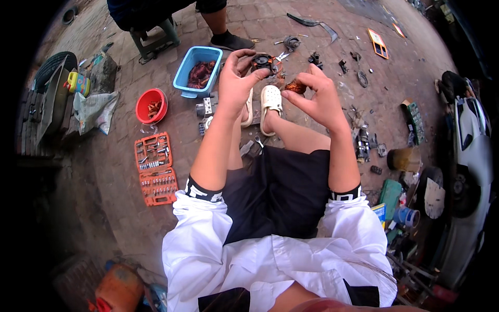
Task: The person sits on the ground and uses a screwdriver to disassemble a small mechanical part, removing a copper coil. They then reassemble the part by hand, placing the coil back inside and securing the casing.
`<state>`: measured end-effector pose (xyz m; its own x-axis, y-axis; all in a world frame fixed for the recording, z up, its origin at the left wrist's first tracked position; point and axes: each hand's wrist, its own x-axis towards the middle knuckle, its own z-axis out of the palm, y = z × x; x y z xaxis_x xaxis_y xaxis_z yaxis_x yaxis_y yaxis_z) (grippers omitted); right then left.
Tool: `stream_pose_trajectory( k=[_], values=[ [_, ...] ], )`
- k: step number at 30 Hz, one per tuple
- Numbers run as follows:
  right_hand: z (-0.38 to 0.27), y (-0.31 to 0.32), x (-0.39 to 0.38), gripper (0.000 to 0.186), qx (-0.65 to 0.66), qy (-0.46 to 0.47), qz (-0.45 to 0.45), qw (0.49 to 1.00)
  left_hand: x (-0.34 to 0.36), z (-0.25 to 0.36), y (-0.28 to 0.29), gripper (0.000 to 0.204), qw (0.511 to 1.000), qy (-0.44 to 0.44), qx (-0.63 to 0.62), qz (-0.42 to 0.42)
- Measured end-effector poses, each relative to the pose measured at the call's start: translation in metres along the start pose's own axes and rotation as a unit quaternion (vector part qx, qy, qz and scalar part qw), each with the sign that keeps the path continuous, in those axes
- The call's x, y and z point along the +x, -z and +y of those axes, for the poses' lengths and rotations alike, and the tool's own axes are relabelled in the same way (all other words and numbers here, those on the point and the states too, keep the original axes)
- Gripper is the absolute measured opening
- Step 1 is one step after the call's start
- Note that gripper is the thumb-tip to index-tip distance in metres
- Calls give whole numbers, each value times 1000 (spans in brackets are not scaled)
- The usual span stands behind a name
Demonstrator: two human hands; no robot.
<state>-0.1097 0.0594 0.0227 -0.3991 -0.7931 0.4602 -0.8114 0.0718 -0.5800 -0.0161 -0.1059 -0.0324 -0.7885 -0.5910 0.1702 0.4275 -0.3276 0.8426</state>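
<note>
Raised in front of me, my left hand [240,78] grips a round black part [263,63], perhaps a small motor housing, between thumb and fingers. My right hand [318,98] pinches a copper wire coil [296,87] between thumb and fingertips, a short way to the right and apart from the black part. Some orange-red strands [279,68] show between the two hands. Scissors [283,56] with open blades lie on the ground just beyond them. My palms hide parts of both held pieces.
On the left stand a blue basin [182,78] of dark reddish pieces, a red bowl [140,110] and an open orange socket set [156,179]. Metal parts [364,140] lie scattered to the right. Ahead, another person's shoe [231,41] rests near a green stool [170,32].
</note>
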Motion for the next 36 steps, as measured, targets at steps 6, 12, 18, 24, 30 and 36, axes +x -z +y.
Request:
stream_pose_trajectory(
  k=[6,12,18,24,30,36],
  values=[
    [6,1,-2,20,115,-58,-40,991,-3,-1,-11,49,998,9,64,17],
    [-1,3,-1,16,147,-27,-70,986,-3,0,-9,47,998,56,5,32],
    [16,8,-3,16,410,-152,107,893,-5,6,-13,52,982,26,166,-82],
    [58,6,1,23,318,-228,269,880,-8,10,-8,55,978,91,87,-167],
    [57,24,-10,25,151,-246,146,946,-1,10,2,44,988,53,-97,-105],
    [17,26,-18,21,159,-158,-170,960,5,1,14,40,999,-13,-17,49]
  ],
)
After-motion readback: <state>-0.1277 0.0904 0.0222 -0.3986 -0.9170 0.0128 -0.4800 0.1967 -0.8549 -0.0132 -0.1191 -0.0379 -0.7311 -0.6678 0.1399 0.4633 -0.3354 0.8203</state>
